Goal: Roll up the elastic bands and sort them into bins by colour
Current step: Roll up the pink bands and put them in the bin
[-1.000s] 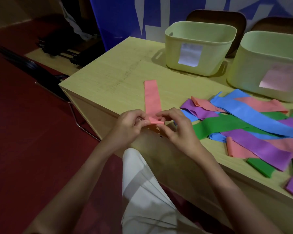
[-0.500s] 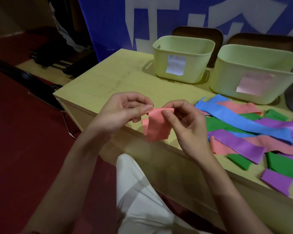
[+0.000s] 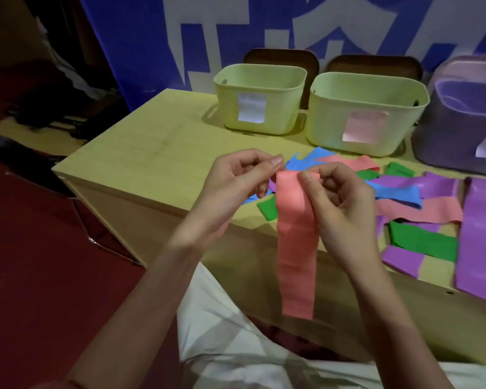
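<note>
While your lap in pale cloth fills the near edge of the view, your two hands are raised in front of the table's near edge, sharing one pink band. Your left hand pinches the band's top left corner between thumb and forefinger, the other fingers curled in. Your right hand grips the top right corner the same way, thumb against the front of the band. From that top edge the band hangs straight down, unrolled, its lower end loose in front of the table's side.

Beyond your hands, on the wooden table, lies the pile of loose bands: blue, pink, green and purple strips overlapping one another, spread toward the right.

Farther back stand the bins in a row. Leftmost is a pale green bin with a white label, beside it a second pale green bin with a pinkish label, and at the right edge a purple bin, cut off by the frame. Behind them hangs a blue and white banner.
</note>
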### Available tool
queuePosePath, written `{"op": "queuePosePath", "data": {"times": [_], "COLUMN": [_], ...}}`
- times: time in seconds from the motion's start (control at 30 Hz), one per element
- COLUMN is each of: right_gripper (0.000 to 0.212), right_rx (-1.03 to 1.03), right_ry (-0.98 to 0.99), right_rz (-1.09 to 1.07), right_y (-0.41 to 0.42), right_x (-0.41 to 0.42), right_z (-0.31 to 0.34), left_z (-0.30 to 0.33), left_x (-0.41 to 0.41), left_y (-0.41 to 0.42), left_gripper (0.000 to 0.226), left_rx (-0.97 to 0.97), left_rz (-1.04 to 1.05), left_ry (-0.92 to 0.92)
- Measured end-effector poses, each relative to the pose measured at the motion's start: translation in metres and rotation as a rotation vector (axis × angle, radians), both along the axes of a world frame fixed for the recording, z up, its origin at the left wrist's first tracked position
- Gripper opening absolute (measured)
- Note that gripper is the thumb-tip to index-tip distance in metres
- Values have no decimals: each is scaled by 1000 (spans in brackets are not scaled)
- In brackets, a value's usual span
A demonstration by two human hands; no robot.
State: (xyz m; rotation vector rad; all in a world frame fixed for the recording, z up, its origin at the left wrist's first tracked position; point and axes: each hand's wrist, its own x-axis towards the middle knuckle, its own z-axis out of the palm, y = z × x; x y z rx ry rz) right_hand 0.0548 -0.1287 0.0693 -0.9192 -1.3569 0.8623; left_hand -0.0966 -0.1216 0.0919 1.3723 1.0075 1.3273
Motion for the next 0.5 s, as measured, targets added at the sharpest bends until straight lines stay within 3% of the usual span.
{"op": "queuePosePath", "data": {"times": [0.27, 0.5], "right_gripper": [12, 19], "right_rx": [-58, -16], "right_ry": [44, 77], "right_rz": [-152, -175], "right_y": [-6, -1], "right_x": [35, 54], "right_z": [-24, -28], "left_z": [-43, -49], "left_x": [51, 75], "left_y": [13, 25], "left_gripper": [19, 33], "left_rx": [211, 257], "left_rz": [35, 60], "left_ry": [261, 214]}}
